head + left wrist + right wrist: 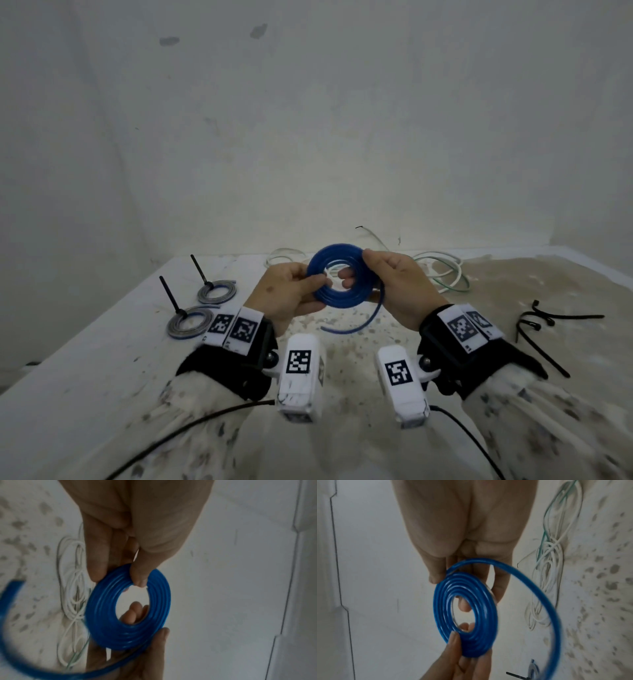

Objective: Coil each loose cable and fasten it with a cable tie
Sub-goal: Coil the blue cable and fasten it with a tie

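A blue cable (342, 281) wound into a flat coil is held in the air between both hands above the table. My left hand (291, 291) pinches the coil's left rim, thumb on the front (139, 577). My right hand (397, 284) grips the right rim, thumb on the near face and fingers behind (465, 605). A loose blue tail (363, 318) curves down from the coil's right side toward the table. The coil (128, 608) (465, 615) fills both wrist views. Black cable ties (544, 325) lie on the table at the right.
Two grey coiled cables (217, 291) (188, 322), each with a black tie sticking up, lie at the left. A tangle of white and green cable (442, 270) lies behind the hands by the wall. The table (102, 342) is white at left, stained at right.
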